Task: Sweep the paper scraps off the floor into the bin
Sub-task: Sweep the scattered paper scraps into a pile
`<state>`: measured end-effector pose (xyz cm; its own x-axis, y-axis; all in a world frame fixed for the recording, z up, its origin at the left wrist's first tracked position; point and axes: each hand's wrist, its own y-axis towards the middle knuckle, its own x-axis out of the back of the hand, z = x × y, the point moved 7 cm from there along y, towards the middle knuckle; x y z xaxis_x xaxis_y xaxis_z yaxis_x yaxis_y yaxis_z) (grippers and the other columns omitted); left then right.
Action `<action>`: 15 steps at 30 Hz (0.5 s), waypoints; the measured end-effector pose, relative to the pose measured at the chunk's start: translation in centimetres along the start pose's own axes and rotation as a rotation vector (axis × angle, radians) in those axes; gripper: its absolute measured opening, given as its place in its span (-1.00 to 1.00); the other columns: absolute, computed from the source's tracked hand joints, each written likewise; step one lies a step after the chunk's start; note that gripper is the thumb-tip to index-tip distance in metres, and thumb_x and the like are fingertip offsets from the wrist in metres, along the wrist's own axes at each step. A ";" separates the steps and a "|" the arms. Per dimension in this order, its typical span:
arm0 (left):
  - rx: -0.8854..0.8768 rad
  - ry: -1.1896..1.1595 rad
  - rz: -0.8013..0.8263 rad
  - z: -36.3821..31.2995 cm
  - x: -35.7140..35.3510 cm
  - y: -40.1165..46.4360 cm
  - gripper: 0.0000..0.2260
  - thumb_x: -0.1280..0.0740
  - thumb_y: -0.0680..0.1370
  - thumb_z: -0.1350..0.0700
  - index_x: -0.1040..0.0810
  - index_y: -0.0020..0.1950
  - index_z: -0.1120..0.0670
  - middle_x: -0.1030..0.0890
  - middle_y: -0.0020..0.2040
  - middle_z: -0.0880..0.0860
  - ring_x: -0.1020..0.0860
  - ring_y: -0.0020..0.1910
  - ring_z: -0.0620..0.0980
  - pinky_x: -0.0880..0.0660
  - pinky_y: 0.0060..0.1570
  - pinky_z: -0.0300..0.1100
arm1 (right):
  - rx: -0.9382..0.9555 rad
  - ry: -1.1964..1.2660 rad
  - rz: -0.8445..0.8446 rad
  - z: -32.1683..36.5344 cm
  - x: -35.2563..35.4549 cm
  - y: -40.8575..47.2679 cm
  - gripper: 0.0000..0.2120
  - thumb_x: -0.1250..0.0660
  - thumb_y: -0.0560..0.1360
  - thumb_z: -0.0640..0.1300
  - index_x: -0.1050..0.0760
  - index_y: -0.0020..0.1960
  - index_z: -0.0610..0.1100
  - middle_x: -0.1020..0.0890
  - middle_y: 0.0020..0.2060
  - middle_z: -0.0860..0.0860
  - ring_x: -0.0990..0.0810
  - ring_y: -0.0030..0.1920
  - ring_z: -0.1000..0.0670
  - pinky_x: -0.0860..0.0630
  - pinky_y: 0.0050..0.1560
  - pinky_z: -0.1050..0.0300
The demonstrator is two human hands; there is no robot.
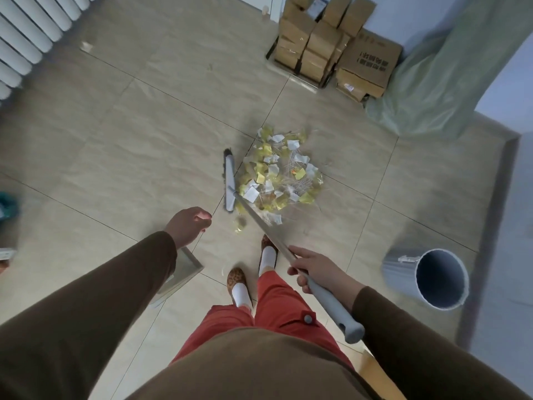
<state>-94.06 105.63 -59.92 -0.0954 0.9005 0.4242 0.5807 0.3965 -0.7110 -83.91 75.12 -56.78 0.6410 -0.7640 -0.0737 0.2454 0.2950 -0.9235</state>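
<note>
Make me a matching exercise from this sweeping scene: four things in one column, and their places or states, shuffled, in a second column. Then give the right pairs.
Column one:
1. broom
2. bin
3. paper scraps
4. cardboard boxes

Column two:
A. stacked against the far wall
B. heaped on the floor tiles beside the broom head
C. standing open-topped on the floor at the person's right
D. handle gripped by the right hand

Pairs: 1-D, 2-C, 3-B, 4-A
</note>
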 end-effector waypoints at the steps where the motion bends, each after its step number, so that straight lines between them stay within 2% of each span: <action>1: -0.002 0.002 0.005 0.2 -0.3 -0.4 -0.80 -0.33 0.59 0.15 -0.60 0.19 0.15 -0.66 0.10 0.14 -0.66 0.02 0.06 -0.55 0.17 0.05 | -0.008 0.005 0.018 -0.7 0.1 -1.1 -0.53 -0.26 0.55 -0.31 -0.42 0.40 0.01 -0.60 -0.25 -0.13 -0.44 -0.51 0.04 -0.43 -0.54 0.22; 4: -0.006 0.008 0.015 0.6 -1.2 -1.4 -0.77 -0.33 0.60 0.14 -0.59 0.22 0.18 -0.65 0.11 0.14 -0.65 0.02 0.07 -0.55 0.17 0.07 | -0.064 -0.040 0.069 -2.3 0.0 -2.8 -0.54 -0.25 0.58 -0.31 -0.40 0.44 -0.04 -0.60 -0.23 -0.13 -0.46 -0.49 0.06 -0.45 -0.53 0.22; 9: -0.024 0.015 0.017 0.4 -2.3 -2.2 -0.79 -0.31 0.61 0.10 -0.59 0.21 0.12 -0.65 0.13 0.13 -0.63 0.06 0.08 -0.54 0.18 0.09 | -0.172 -0.267 0.101 -1.9 1.2 -1.8 -0.56 -0.20 0.63 -0.28 -0.32 0.49 -0.09 -0.60 -0.18 -0.14 -0.46 -0.49 0.09 -0.45 -0.51 0.27; 12: -0.028 0.025 0.012 -0.1 -3.2 -2.8 -0.78 -0.32 0.61 0.13 -0.58 0.23 0.16 -0.64 0.10 0.11 -0.64 0.06 0.10 -0.55 0.17 0.08 | -0.162 -0.389 0.063 -0.9 2.9 -1.2 -0.58 -0.19 0.63 -0.29 -0.31 0.48 -0.13 -0.59 -0.16 -0.16 -0.44 -0.48 0.07 -0.45 -0.52 0.27; 15: -0.031 0.030 -0.002 -0.7 -4.2 -3.3 -0.79 -0.32 0.60 0.16 -0.59 0.21 0.17 -0.64 0.10 0.13 -0.65 0.05 0.11 -0.54 0.19 0.05 | -0.127 -0.396 -0.008 -0.3 4.6 -1.1 -0.58 -0.18 0.62 -0.31 -0.33 0.47 -0.12 -0.57 -0.18 -0.16 -0.42 -0.47 0.06 -0.43 -0.53 0.27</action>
<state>-95.02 100.37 -58.95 -0.0730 0.8938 0.4425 0.6053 0.3923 -0.6926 -81.45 71.12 -56.21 0.8756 -0.4791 0.0616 0.1759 0.1975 -0.9644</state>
